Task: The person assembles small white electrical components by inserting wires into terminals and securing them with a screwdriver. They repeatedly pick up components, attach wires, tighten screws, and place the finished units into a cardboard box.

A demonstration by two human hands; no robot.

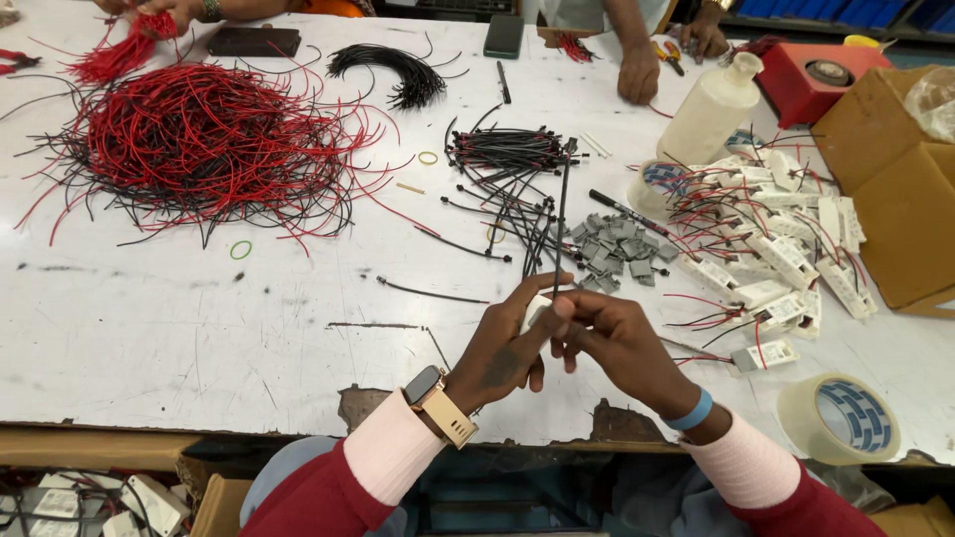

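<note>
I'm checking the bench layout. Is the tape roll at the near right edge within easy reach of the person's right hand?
Probably yes: the tape roll lies beside the right forearm with bare table between, though the right hand is busy pinching a small white part.

Brown cardboard box [890, 189], open, far right of the fingers [557, 308]. Red box [816, 75] beyond it. Dark phone [503, 35], screen off, far ahead of the fingers; black flat case [254, 41] ahead-left. White labelled modules [786, 261] just right.

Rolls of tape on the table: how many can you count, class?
2. One clear tape roll lies at the table's near right edge; a second roll sits farther back beside the white bottle, partly covered by wired white modules. Others may be hidden.
</note>
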